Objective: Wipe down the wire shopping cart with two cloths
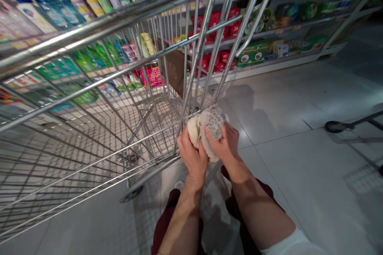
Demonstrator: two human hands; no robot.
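Observation:
Both hands are closed around bunched cloth beside the lower rear corner of a metal shopping cart. My left hand grips the cream part of the cloth. Wrapped over a whitish part with dark spots is my right hand, its thumb pressing on top. Whether the cream and the spotted parts are one cloth or two I cannot tell. The bundle lies close to the cart's wire bars, and contact with them is unclear.
Shelves hold bottles, red packages and green boxes. A brown panel sits inside the cart. One cart wheel rests near my feet on the tiled floor. Another wheel stands at right.

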